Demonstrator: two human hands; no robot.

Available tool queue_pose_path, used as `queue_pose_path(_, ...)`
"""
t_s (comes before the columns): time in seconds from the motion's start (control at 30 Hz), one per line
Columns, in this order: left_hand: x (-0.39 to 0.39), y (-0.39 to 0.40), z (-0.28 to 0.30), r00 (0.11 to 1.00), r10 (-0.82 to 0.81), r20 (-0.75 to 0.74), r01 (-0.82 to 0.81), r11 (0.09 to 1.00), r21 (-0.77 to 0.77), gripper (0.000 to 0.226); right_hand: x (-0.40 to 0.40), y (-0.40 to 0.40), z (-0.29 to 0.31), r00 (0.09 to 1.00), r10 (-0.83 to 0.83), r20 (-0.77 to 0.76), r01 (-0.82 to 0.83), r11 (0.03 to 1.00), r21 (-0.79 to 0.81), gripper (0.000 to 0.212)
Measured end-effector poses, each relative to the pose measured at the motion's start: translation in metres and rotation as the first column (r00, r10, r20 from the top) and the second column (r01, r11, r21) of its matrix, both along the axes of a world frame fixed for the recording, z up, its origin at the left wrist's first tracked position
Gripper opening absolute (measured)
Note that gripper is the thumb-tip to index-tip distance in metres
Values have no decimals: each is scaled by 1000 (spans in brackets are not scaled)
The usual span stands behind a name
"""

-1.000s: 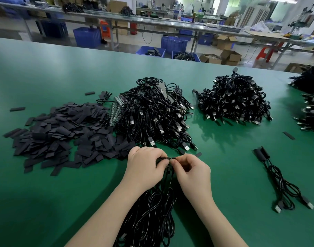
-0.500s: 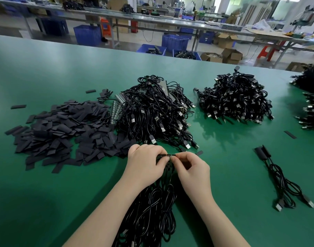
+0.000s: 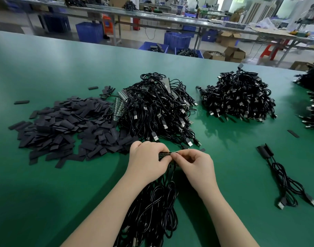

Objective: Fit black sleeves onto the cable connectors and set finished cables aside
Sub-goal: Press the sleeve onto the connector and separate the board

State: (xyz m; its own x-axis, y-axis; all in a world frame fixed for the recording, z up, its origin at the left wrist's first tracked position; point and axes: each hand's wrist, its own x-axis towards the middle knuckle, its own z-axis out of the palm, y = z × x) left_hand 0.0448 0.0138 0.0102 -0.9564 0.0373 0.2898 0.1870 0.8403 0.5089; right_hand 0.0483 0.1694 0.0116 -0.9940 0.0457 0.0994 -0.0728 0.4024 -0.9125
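At a green worktop (image 3: 45, 184), both hands meet over a bundle of cables (image 3: 152, 207): left hand (image 3: 147, 159) grips a small connector board (image 3: 164, 155), right hand (image 3: 195, 164) pinches its end w/ fingers curled. Two sleeved cables (image 3: 284, 182) lie set aside at right. Judging by the unsleeved pile (image 3: 156, 109) & loose sleeves (image 3: 63, 129), most work remains.

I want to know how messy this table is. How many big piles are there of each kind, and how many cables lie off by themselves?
Sleeve pile: 1
Cable piles fully in view: 2
Cable piles cut off at the right edge: at least 1
Cable bundle under the hands: 1
Cables set apart at right: 2
Total: at least 7
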Motion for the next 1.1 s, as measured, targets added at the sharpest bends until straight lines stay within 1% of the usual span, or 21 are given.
queue_pose_path(0.07, 1, 2, 0, 1000, 23, -11, -23, 1000, -6, 13, 0, -2, -1, 1000, -19, -19, 19, 1000, 20, 11)
queue_pose_path(0.2, 2, 4, -1, 997, 73, -29, -72, 997, 4, 15, 3, -8, -4, 995, -64, -73, 65, 998, 3, 15)
queue_pose_path(0.37, 2, 5, 0, 995, 91, -30, -91, 996, 11, 15, 3, -11, -6, 991, -81, -108, 82, 997, 7, 19)
queue_pose_path(0.53, -1, 3, -1, 999, 37, 25, -37, 999, -9, 16, 5, -7, -7, 991, -53, -121, 52, 999, -8, 18)
queue_pose_path(0.63, 0, 4, -2, 1000, -14, 27, 15, 999, -29, 19, 7, -5, -9, 991, -77, -106, 78, 997, 5, 18)
queue_pose_path(0.77, 1, 5, -5, 998, -25, 50, 28, 998, -57, 24, 5, -6, -10, 993, -99, -64, 103, 992, 74, 18)
queue_pose_path(0.9, -1, 4, -8, 991, 23, 128, -16, 998, -57, 24, -2, -10, -9, 996, -91, -2, 89, 969, 230, 16)
queue_pose_path(0.97, -3, 3, -10, 987, 52, 153, -46, 998, -43, 25, -6, -13, -7, 996, -90, 17, 82, 959, 270, 17)
queue_pose_path(1.1, -3, 7, -11, 982, 97, 162, -91, 995, -46, 24, -6, -21, -7, 996, -90, -6, 87, 946, 313, 15)
